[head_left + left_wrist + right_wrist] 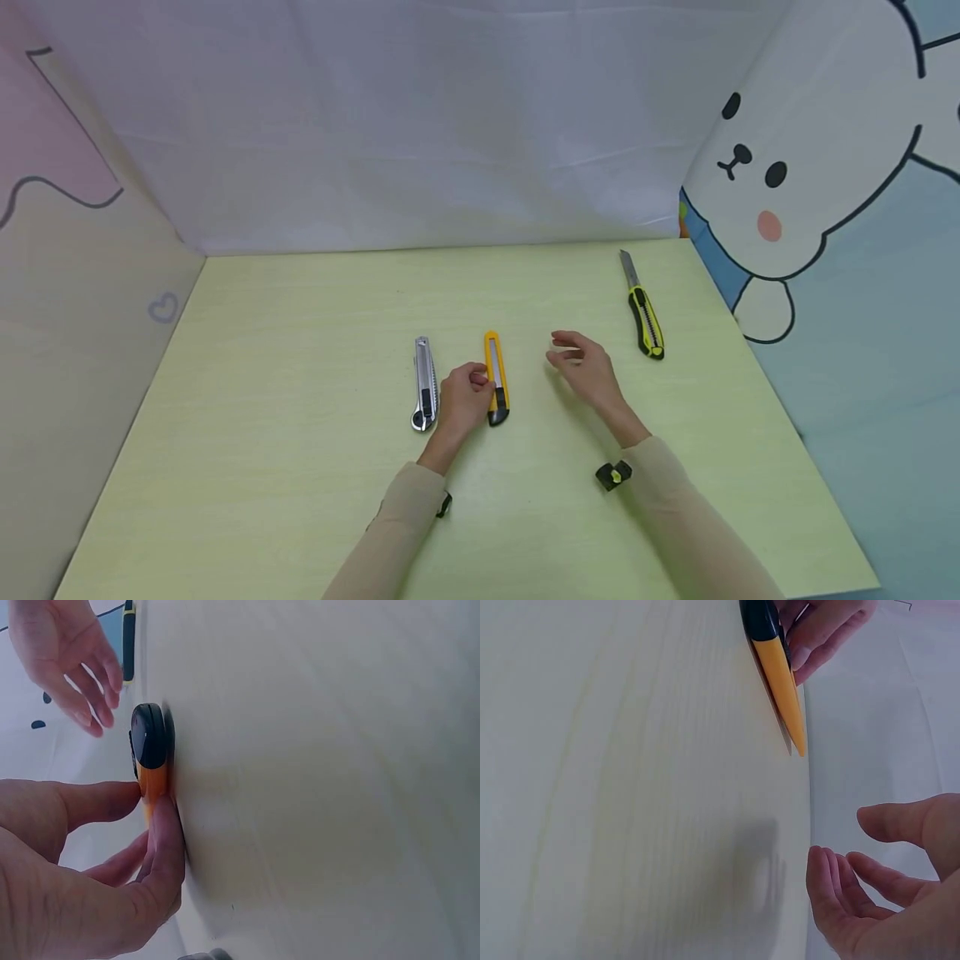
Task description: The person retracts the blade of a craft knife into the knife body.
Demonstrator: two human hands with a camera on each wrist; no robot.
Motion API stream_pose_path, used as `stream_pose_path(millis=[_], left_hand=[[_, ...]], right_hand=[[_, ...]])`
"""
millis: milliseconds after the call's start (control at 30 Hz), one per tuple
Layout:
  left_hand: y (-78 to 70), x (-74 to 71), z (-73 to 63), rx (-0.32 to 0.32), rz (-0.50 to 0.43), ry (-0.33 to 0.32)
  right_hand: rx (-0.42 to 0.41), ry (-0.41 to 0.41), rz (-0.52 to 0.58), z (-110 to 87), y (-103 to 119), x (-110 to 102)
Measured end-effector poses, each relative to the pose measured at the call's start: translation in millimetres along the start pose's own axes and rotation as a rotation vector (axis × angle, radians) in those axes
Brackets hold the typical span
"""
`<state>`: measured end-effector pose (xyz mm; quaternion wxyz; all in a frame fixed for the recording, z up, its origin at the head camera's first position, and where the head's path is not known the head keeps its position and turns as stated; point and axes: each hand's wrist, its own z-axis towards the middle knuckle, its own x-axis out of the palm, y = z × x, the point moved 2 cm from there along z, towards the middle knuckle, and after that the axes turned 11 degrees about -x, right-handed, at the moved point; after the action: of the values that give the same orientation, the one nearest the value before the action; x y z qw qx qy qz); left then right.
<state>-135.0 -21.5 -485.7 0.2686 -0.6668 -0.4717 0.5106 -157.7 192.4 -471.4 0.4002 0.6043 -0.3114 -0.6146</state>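
Note:
My left hand (pixel 465 396) is at the left side of a yellow utility knife (pixel 497 367) with a black end. In the left wrist view, thumb and fingers pinch the knife's yellow body (pixel 154 780) from both sides, low over the table. My right hand (pixel 588 372) hovers to the right of that knife, fingers loosely bent and apart from the thumb, holding nothing. Left of my left hand lies a silver utility knife (pixel 424 383). Far to the right is a green and black utility knife (pixel 647 321), its blade extended toward the back.
The pale wooden table (pixel 262 375) has its back edge against a white cloth (pixel 435 125). A curtain with a cartoon animal (pixel 817 167) hangs along the right side. A small black wrist camera (pixel 613 475) sits by the right sleeve.

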Motion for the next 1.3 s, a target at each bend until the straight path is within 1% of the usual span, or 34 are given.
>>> stream_pose_path(millis=[267,433,600,1033,1167,1300], left_hand=[[2.3,-1.1,-0.8,-0.014,-0.017,-0.008],[2.5,-0.9,-1.3,-0.003,-0.028,-0.020],[3.0,-0.4,-1.9,-0.014,-0.030,-0.025],[4.2,0.1,-2.4,-0.036,-0.046,0.000],[4.9,0.8,-2.0,-0.047,-0.043,0.005],[5.2,0.4,-2.5,-0.033,-0.037,0.001]], right_hand=[[-0.022,-0.035,0.004,3.7,-5,-10],[-0.023,-0.059,-0.014,6.5,-10,-17],[-0.017,-0.075,-0.025,8.6,-12,-25],[-0.042,-0.169,-0.027,13.5,-24,-53],[-0.025,-0.204,-0.042,14.7,-28,-63],[0.005,-0.233,-0.051,15.6,-32,-72]])
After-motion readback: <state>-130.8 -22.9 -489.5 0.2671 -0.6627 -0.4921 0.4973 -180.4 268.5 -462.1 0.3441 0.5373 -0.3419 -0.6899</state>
